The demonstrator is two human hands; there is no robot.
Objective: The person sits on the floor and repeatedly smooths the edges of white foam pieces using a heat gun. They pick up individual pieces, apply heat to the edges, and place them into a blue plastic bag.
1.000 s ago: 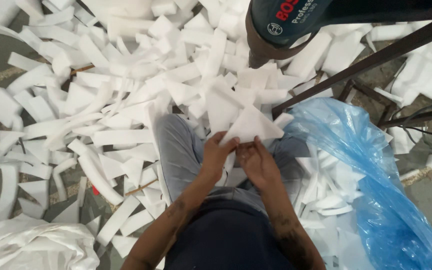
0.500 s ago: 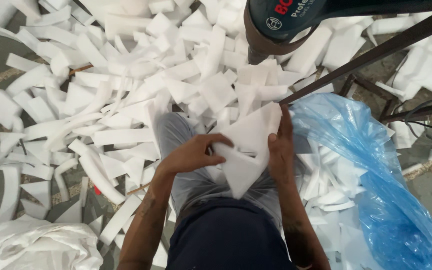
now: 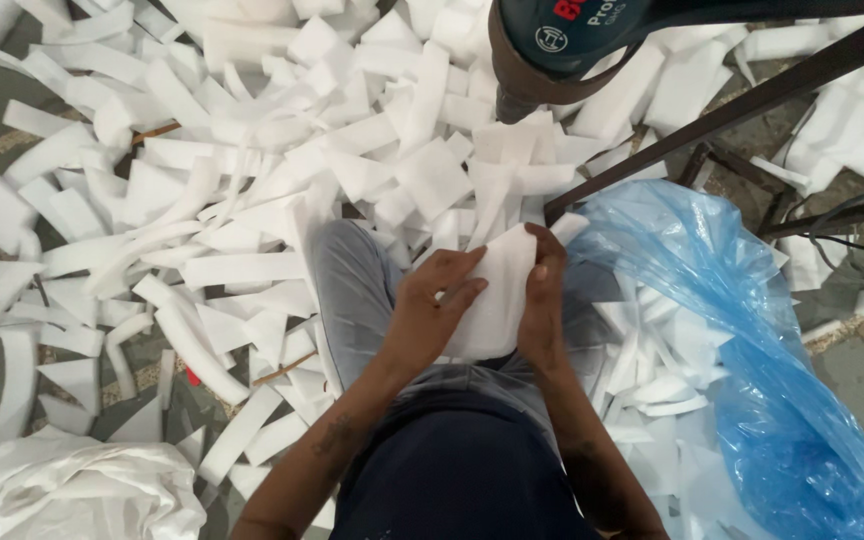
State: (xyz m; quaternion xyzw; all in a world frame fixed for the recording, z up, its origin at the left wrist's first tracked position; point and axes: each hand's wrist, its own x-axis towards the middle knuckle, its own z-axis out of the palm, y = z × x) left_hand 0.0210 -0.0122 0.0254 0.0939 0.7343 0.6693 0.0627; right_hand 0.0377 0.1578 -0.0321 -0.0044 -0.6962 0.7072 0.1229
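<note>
I hold a white foam sheet piece (image 3: pixel 497 290) upright over my lap with both hands. My left hand (image 3: pixel 432 310) grips its left side, fingers spread across the face. My right hand (image 3: pixel 542 300) clasps its right edge, fingers curled over the top. My grey trouser leg (image 3: pixel 352 290) lies below, ringed by foam offcuts. The lower part of the piece is hidden between my hands.
A thick pile of white foam scraps (image 3: pixel 252 150) covers the floor ahead and left. An open blue plastic bag (image 3: pixel 752 350) with foam pieces stands at my right. A dark power tool (image 3: pixel 572 40) hangs above on a metal frame (image 3: pixel 752 100). White sacking (image 3: pixel 62 490) lies lower left.
The foam piece has come from flat in front of me to upright between my hands and nearer my body. My left hand has shifted onto its face.
</note>
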